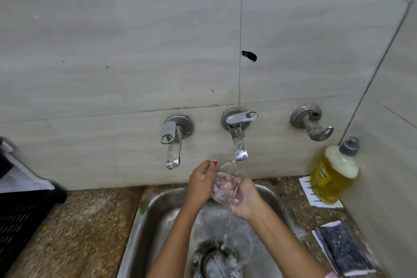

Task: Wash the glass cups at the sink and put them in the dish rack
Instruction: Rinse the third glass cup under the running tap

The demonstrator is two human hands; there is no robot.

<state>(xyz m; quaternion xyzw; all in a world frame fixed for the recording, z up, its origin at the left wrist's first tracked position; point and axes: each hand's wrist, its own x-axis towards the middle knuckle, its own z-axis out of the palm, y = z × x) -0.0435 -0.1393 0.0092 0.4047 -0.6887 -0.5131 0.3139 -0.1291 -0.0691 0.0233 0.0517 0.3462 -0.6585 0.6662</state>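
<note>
A clear glass cup [223, 184] is held tilted under the middle tap [238, 142], and water runs into its mouth. My left hand [200, 181] grips the cup's left side, thumb near the rim. My right hand [244, 198] cups it from the right and below. Both hands are over the steel sink [158, 216]. A second glass [237, 246] seems to lie in the wet basin near the drain, blurred by splashing water. The black dish rack [20, 216] stands on the counter at the far left.
A second tap [172, 142] is left of the running one, and a bare wall fitting [312, 123] is to the right. A yellow dish soap bottle [331, 176] stands on the right counter. A dark scrub pad [344, 250] lies nearer me.
</note>
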